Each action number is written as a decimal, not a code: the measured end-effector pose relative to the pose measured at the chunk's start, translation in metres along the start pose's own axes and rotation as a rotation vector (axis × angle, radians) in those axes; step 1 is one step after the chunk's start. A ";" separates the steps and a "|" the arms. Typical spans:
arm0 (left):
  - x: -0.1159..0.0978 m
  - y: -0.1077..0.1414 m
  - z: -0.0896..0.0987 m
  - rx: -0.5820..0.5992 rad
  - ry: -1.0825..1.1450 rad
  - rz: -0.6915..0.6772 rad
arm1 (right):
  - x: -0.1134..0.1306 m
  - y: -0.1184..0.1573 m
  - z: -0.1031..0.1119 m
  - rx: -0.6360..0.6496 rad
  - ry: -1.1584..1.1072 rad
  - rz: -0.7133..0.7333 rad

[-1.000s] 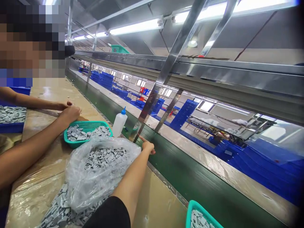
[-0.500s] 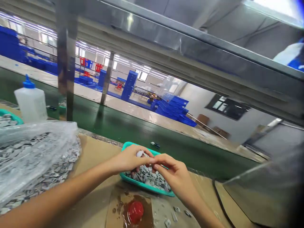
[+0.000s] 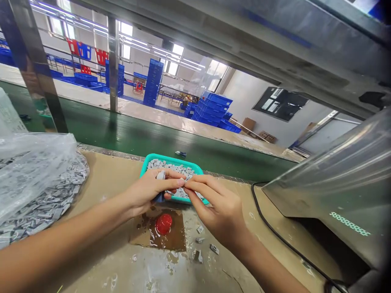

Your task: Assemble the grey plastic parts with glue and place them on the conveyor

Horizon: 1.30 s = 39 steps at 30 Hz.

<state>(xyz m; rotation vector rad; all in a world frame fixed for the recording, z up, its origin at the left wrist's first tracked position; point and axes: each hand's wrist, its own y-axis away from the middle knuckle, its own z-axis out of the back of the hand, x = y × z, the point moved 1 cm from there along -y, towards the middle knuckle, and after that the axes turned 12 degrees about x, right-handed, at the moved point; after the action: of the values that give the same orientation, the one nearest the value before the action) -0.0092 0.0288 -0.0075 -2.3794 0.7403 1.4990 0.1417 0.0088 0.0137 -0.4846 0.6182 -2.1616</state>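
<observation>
My left hand [image 3: 149,188] is closed around a piece with a pale grey top [image 3: 161,175] and a dark blue lower end, whose kind I cannot make out. Its thumb and finger meet the fingertips of my right hand [image 3: 218,199], pinched together. Anything between those fingertips is too small or hidden to name. Both hands are over the near side of a turquoise basket [image 3: 146,165] full of small grey plastic parts [image 3: 174,166]. Below the hands, a wet red dome-shaped thing [image 3: 164,224] sits on a soaked brown square [image 3: 177,240].
Several loose grey parts [image 3: 214,248] lie right of the wet square. A clear plastic bag [image 3: 39,150] covers a heap of grey parts [image 3: 58,199] at left. Behind runs a green belt [image 3: 137,138] bearing a small dark-handled tool [image 3: 181,154]. A black cable [image 3: 265,226] crosses at right.
The camera view has tilted down and swung right, so the basket and both hands appear further left and higher. The hands stay together at the fingertips.
</observation>
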 end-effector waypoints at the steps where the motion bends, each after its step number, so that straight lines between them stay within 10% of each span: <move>1: 0.003 0.003 0.000 -0.003 0.017 0.020 | 0.002 0.002 0.000 0.011 0.015 0.018; 16: 0.017 0.026 -0.001 0.091 -0.280 0.166 | 0.010 0.032 -0.004 0.180 -0.169 -0.044; 27: -0.008 0.023 0.008 -0.218 0.197 0.115 | -0.001 0.093 -0.034 0.314 -0.173 -0.255; 39: -0.001 0.021 0.012 -0.036 0.233 0.094 | -0.002 0.099 -0.043 0.265 -0.160 -0.233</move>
<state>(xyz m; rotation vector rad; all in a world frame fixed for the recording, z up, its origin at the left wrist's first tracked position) -0.0301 0.0163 -0.0099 -2.6102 0.8942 1.2903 0.1804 -0.0321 -0.0785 -0.6004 0.1893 -2.3512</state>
